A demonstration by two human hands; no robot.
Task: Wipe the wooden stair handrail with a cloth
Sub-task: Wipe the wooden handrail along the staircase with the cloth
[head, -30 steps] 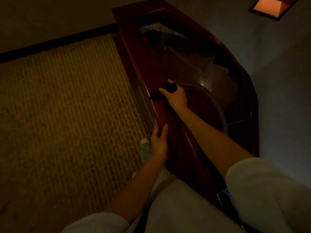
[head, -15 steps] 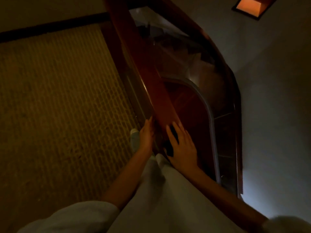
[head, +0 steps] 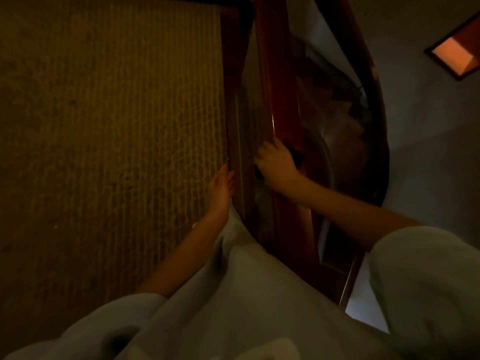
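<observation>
The dark red wooden handrail [head: 279, 81] runs from the top middle down toward my body. My right hand [head: 276, 161] lies across the rail, fingers curled over its left edge, holding a dark cloth [head: 296, 155] against the wood; only small dark bits of the cloth show beside and under the hand. My left hand [head: 222, 187] rests with straight fingers against the pale panel [head: 240, 141] below the rail, on the landing side. The scene is very dim.
Woven beige carpet [head: 111, 131] covers the landing on the left. Right of the rail the stairwell [head: 337, 120] drops to curved steps below. A grey wall [head: 428, 157] with a lit orange recess [head: 454, 54] stands at the right. My pale clothing fills the bottom.
My right hand with the cloth slid down the rail toward me, then shifted across its top to the left edge. The view swung, so the rail now runs nearly vertical.
</observation>
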